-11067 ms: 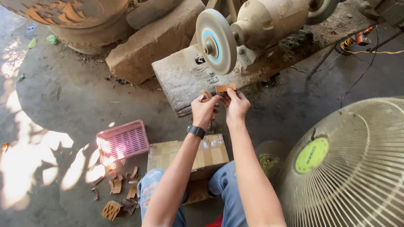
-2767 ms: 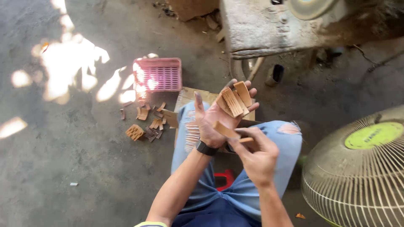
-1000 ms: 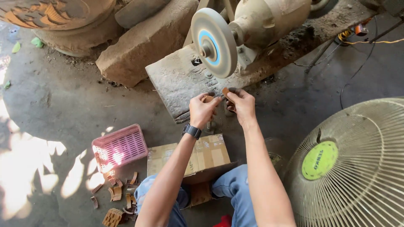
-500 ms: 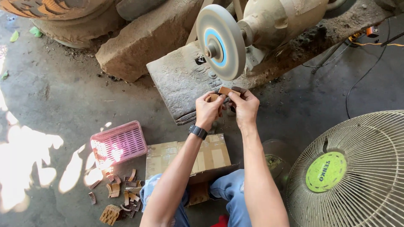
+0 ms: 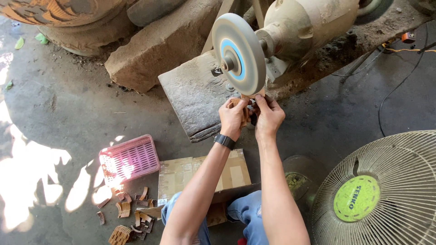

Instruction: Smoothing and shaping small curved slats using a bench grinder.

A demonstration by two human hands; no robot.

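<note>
Two hands up at the wheel, close together, almost knuckle to knuckle. The left hand point(image 5: 233, 117), with a dark watch point(image 5: 225, 141) on its wrist, and the right hand point(image 5: 268, 116) are both curled tight around a small brown wooden piece point(image 5: 247, 97), pinching it from either side. Only a sliver of that piece shows between the fingertips; the fingers cover the rest, so its shape is hard to read. It sits right at the lower rim of the grey grinding wheel point(image 5: 239, 53), the one with the blue ring around its hub, and looks to be touching it, though the exact contact is hidden behind the thumbs.

Behind the wheel sits the pale motor housing point(image 5: 309, 25), cut off by the top edge. It all stands on a rough stone slab point(image 5: 195, 97), with a big stone block point(image 5: 159, 45) lying just to its left.

Down on the concrete floor point(image 5: 54, 109), a pink plastic basket point(image 5: 129, 159) sits in patches of sunlight, washed out where the light hits. Beside and below it lies a scatter of small wooden pieces point(image 5: 129, 213), too small to count. A flattened cardboard box point(image 5: 204, 174) rests on the person's lap, partly hidden by the forearms, with blue jeans point(image 5: 247, 213) showing below. At the right, a fan with a cream wire guard point(image 5: 386, 190) and a green centre cap runs off the frame.
</note>
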